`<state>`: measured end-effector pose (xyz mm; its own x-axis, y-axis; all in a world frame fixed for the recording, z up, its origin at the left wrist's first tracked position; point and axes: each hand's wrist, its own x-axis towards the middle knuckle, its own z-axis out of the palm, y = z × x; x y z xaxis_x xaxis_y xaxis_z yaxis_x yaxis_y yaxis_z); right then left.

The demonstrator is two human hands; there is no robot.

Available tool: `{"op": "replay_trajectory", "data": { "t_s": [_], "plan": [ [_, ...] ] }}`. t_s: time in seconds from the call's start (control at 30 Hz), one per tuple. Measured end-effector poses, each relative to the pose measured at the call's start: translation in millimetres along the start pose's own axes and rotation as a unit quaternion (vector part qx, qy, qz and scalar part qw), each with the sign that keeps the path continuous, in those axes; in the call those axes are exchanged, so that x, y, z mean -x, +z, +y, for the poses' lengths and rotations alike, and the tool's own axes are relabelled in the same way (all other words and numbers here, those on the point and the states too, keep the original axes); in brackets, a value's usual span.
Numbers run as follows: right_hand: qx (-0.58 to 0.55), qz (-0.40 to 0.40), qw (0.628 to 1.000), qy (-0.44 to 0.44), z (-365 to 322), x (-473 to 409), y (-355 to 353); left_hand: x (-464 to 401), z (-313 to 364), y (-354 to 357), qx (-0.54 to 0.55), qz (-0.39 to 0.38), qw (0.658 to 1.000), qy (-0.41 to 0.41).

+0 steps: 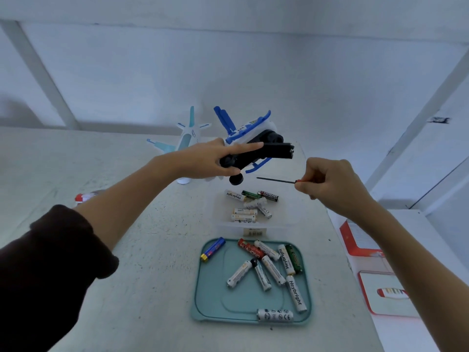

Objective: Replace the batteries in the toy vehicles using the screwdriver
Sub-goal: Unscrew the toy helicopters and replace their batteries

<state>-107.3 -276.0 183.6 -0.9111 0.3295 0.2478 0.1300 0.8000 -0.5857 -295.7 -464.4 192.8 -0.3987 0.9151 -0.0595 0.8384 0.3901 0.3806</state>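
- Left hand (pixel 215 158) grips the toy helicopter (pixel 253 143) aloft, underside turned toward the screwdriver (pixel 276 180).
- Right hand (pixel 330 181) pinches its handle; the battery cover seems hinged open.
- Batteries (pixel 269 265) wait below both hands.

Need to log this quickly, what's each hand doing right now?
Left hand: holding the toy helicopter up above the table, underside showing.
Right hand: gripping the screwdriver, tip pointing toward the toy.
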Motion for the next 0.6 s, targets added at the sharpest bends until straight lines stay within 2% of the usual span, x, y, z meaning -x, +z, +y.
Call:
{"op": "replay_trajectory", "data": {
  "t_s": [0.13,0.3,0.43,0.6],
  "plan": [
    [-0.057,-0.066,0.996,-0.023,-9,1,7,16,-15,11,0.157,0.046,0.986,-0.005],
    [-0.08,-0.174,0.977,-0.097,-36,-8,20,51,-20,18,0.326,0.121,0.938,-0.003],
    [-0.04,-0.26,0.945,-0.192,-66,-21,49,79,-18,27,0.377,0.214,0.9,-0.037],
    [0.028,-0.312,0.902,-0.297,-105,-22,93,112,-19,36,0.404,0.305,0.859,-0.071]
  ]
}}
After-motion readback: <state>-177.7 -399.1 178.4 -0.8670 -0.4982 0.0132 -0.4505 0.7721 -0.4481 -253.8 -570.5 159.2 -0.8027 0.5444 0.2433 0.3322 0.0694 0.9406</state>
